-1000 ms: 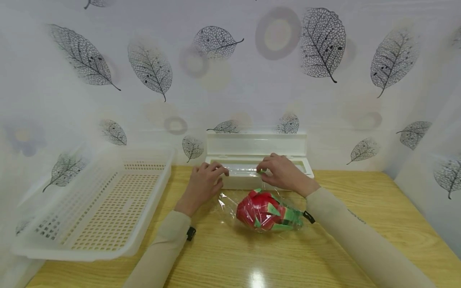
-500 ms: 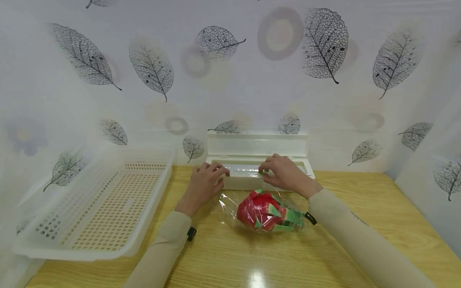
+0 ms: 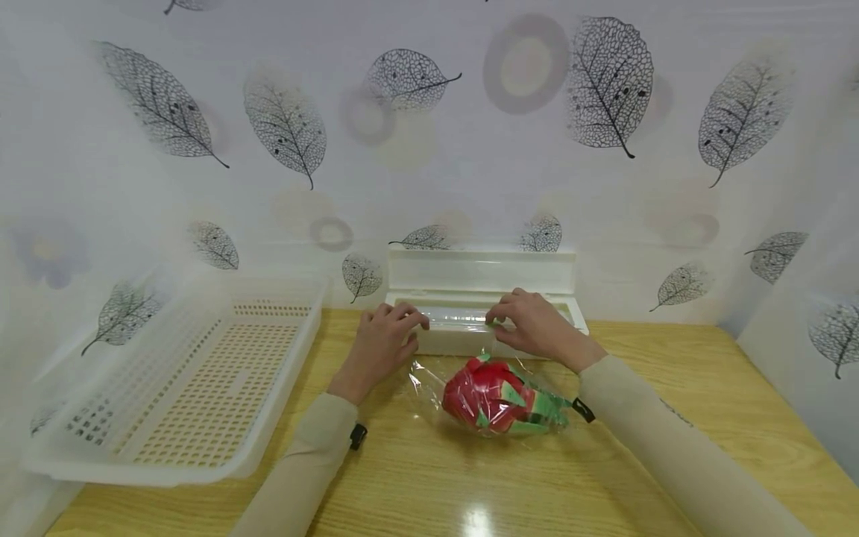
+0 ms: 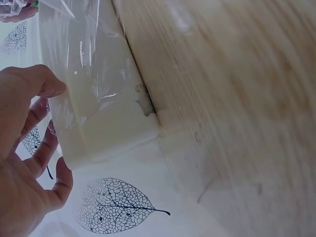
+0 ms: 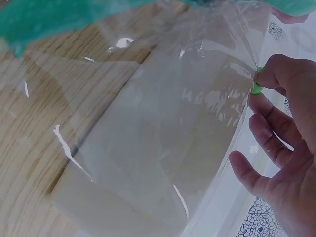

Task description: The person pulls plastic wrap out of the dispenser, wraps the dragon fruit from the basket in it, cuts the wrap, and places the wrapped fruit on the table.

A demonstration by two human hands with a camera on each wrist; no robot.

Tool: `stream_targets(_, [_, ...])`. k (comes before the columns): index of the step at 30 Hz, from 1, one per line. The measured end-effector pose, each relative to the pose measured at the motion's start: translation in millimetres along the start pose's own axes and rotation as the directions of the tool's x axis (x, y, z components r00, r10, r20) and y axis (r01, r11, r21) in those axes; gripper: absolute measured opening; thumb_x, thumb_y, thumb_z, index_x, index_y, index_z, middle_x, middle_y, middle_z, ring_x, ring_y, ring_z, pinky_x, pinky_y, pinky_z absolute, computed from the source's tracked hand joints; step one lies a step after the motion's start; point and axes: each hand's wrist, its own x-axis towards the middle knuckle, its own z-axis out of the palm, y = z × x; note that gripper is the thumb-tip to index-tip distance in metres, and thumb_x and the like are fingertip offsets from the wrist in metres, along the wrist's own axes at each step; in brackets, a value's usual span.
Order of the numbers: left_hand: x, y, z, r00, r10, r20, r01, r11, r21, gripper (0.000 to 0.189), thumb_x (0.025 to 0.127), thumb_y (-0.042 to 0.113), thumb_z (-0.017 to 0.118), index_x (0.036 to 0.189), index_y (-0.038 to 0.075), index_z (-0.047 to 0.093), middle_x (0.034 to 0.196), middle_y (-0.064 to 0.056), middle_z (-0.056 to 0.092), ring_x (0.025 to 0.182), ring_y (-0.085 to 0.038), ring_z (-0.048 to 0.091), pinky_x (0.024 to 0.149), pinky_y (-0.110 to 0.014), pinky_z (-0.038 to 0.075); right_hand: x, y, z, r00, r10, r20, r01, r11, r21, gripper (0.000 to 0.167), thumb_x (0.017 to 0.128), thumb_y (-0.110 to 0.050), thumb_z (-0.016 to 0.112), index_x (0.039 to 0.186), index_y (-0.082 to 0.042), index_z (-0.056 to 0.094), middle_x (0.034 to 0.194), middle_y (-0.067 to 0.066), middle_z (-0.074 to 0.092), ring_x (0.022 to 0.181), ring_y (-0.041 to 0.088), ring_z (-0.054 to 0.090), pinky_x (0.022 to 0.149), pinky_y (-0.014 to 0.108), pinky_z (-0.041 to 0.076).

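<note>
A long white cling film box (image 3: 456, 341) stands at the back of the table, lid raised, with a clear film roll (image 3: 452, 316) inside. My left hand (image 3: 384, 339) grips the box's left part, thumb at the front edge and the other fingers behind it. With thumb and index finger my right hand (image 3: 530, 324) pinches a small green slider (image 5: 257, 81) on the box's front edge; its other fingers are loosely bent. Clear film (image 5: 197, 113) hangs over the front wall. Just before the box lies a red dragon fruit (image 3: 479, 395) with green scales, wrapped in film.
A white perforated plastic basket (image 3: 241, 447) occupies the left side of the table (image 3: 416, 492). Behind the box hangs a pale curtain (image 3: 429, 171) printed with leaves, reaching round both sides.
My right hand has slid slightly to the right along the box edge with the green slider. My left hand keeps its place on the box. The whole head view has shifted a little.
</note>
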Motion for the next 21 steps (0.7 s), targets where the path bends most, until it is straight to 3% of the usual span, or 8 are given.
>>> stream_targets(21, [2.6, 5.8, -7.9, 0.998, -0.032, 0.055, 0.032, 0.999, -0.002, 0.022, 0.091, 0.014, 0.073, 0.108, 0.026, 0.069, 0.12, 0.001, 0.069, 0.104, -0.03, 0.064, 0.081, -0.047, 0.052, -2.4, 2.2, -0.8, 1.0, -0.003, -0.009, 0.003, 1.0, 0.007, 0.011, 0.087, -0.013, 0.079, 0.098, -0.015, 0.079, 0.094, 0.001, 0.075, 0.086, 0.021, 0.063, 0.072, 0.037, 0.053])
